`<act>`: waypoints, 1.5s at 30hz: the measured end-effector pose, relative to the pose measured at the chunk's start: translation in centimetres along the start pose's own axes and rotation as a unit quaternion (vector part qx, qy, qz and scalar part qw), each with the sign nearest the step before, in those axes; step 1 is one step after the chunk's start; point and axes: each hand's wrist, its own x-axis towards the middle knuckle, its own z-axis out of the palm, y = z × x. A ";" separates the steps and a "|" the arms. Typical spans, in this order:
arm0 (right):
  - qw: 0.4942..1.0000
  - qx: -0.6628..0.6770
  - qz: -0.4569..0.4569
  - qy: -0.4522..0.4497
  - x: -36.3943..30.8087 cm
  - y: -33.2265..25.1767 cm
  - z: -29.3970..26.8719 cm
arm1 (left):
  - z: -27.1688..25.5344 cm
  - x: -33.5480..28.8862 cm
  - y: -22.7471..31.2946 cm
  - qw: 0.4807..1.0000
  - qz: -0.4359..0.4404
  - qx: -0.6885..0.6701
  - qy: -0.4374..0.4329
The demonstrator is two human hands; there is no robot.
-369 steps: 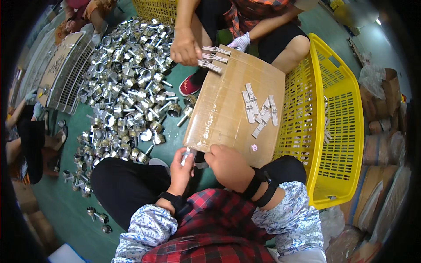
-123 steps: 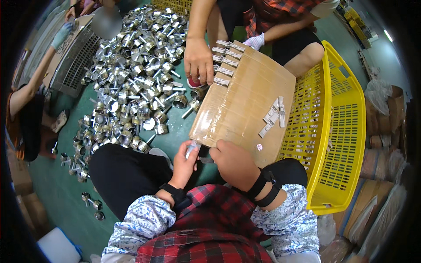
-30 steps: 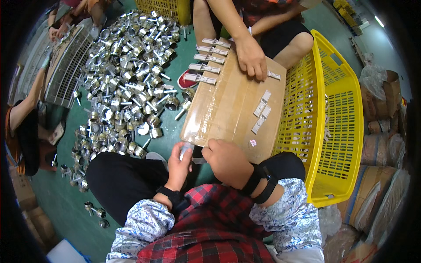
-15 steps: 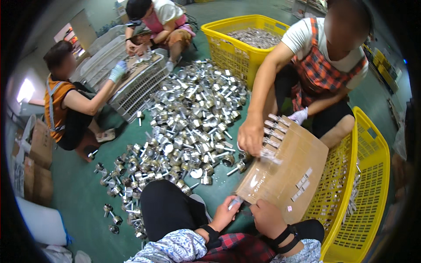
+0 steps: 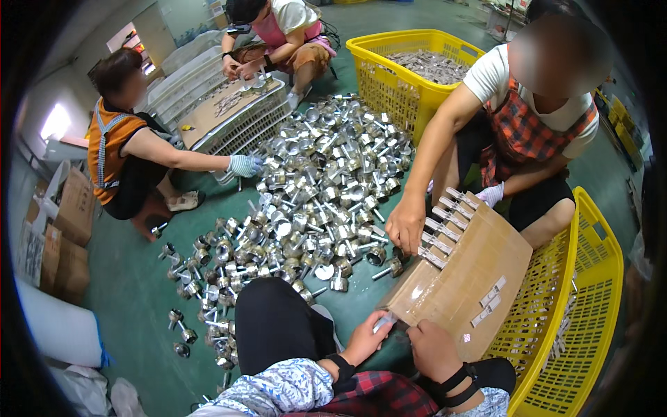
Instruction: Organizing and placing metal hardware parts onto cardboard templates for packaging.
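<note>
My left hand [image 5: 368, 340] is closed on a small shiny pale piece [image 5: 383, 322] at the near left corner of a brown cardboard box [image 5: 431, 285]. Just right of it, my right hand [image 5: 434, 351] is curled shut at the box's near edge, and whatever its fingers hold is hidden. Several pale flat clip-like strips [image 5: 445, 228] stand in a row along the box's far left edge. Two more flat pale strips [image 5: 490, 302] lie on its top. A co-worker's bare hand [image 5: 406, 226] is beside the row, fingers pointing down.
A large heap of silvery cup-shaped metal parts with stems [image 5: 326, 201] covers the floor ahead. Yellow baskets stand at the right [image 5: 590, 333] and far middle [image 5: 389, 83], both holding pale pieces. Two co-workers sit at a cardboard-topped crate [image 5: 243, 132], far left.
The left co-worker's gloved hand has moved from the crate to the metal heap. The facing co-worker's hand has drawn back slightly from the strip row. My hands keep nearly the same pose.
</note>
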 end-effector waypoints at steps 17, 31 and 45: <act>1.000 -0.019 0.007 -0.008 -0.1 -0.1 -0.1 | 0.0 0.1 -0.2 1.000 0.002 -0.007 -0.001; 0.999 -0.011 0.003 0.045 -0.6 0.5 0.5 | 0.6 0.4 -0.5 0.999 -0.011 -0.029 0.012; 0.997 0.046 0.009 0.059 -0.6 0.6 0.4 | 0.7 0.3 0.8 0.997 -0.019 -0.067 0.016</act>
